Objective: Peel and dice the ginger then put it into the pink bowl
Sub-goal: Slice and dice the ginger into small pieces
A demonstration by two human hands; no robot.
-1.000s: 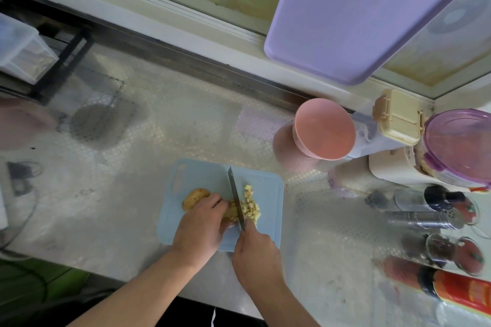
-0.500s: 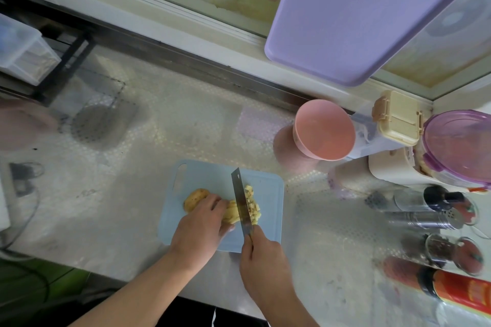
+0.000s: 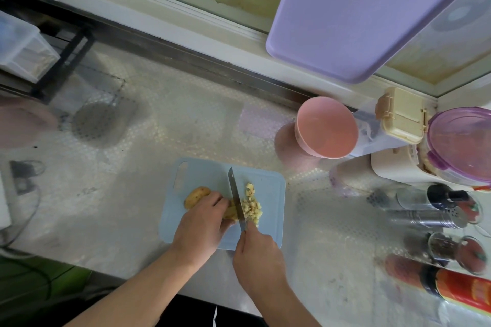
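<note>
- Two bare hands work over a light blue cutting board [image 3: 268, 231] that lies on the pale counter [image 3: 132, 194].
- The left hand [image 3: 202, 223] lies on the ginger [image 3: 195, 195], with the fingers bent and close together, and it holds the piece down on the board.
- One end of the ginger, with the brown skin on it, shows to the left of this hand; the cut yellow end is under the fingertips, just beside the blade.
- The right hand [image 3: 256, 255] grips the handle of the knife [image 3: 236, 198]; the fingers are curled round it and the handle itself is hidden.
- The blade points away from the person, with the edge down, between the left hand and the diced ginger [image 3: 251, 206].
- The diced ginger is a small heap of pale yellow cubes on the board, touching the right side of the blade.
- The pink bowl [image 3: 326, 127] stands on the counter behind and to the right of the board, well apart from it; it seems tilted toward the camera, and I see no pieces inside.
- Several spice jars [image 3: 435, 218] lie and stand at the right edge.
- A purple board [image 3: 358, 13] leans at the window above.
</note>
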